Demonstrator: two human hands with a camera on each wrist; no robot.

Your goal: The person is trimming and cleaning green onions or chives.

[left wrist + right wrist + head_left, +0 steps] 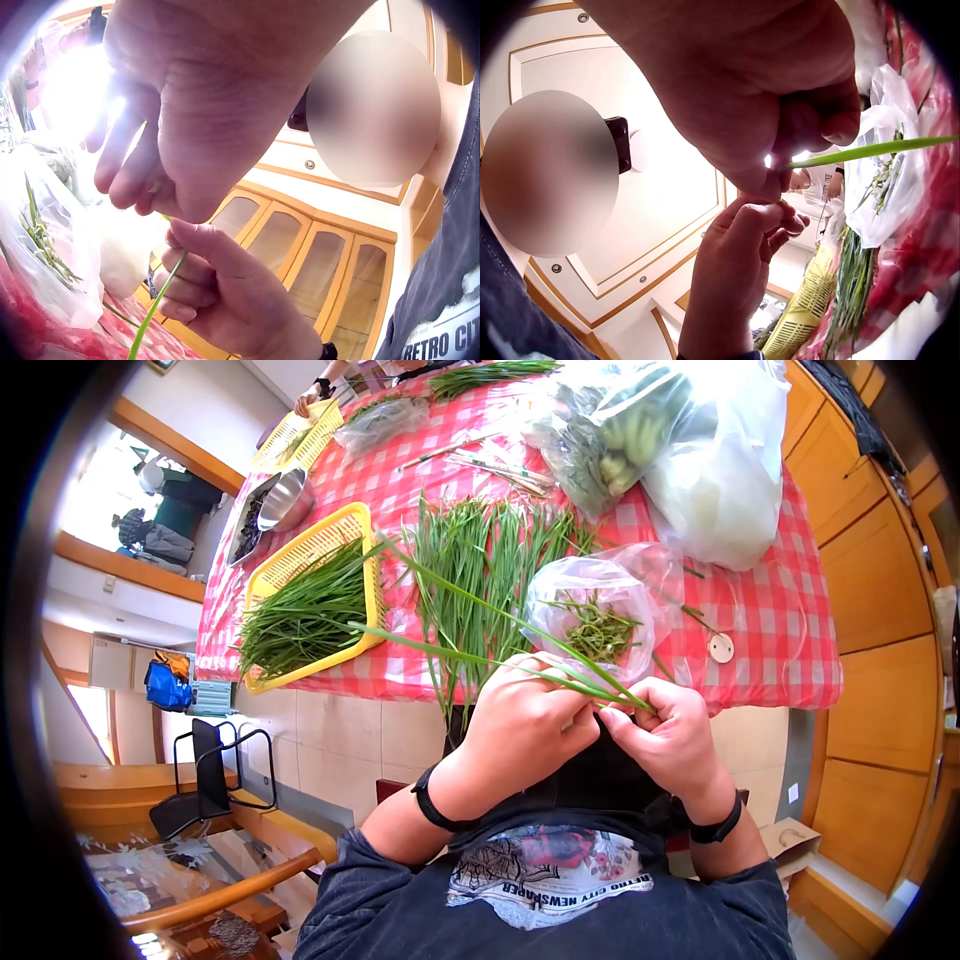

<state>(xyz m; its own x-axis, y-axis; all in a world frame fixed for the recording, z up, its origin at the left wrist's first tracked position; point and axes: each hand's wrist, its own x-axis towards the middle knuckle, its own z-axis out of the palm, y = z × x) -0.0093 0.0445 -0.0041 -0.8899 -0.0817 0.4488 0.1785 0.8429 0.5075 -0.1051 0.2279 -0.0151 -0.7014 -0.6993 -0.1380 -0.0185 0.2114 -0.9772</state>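
Note:
Two long green blades (500,660) cross over the near table edge, their ends between the fingers of the right hand (668,732), which pinches them. Right beside it, the left hand (530,712) has thumb and forefinger closed on the stalk's end, the fingertips nearly touching the other hand's. In the right wrist view one blade (885,149) sticks out from under the right hand (757,97). Just beyond the hands a clear plastic bag (545,595) holds green scraps (600,630). A spread of long green leaves (470,560) lies left of that bag.
A yellow basket (372,600) full of green leaves stands at the left, with a metal bowl (285,500) behind it. Large plastic bags (720,480) sit at the back right. A round white disc (720,648) lies on the checkered tablecloth (800,660). Another person's hand (305,402) shows at the far side.

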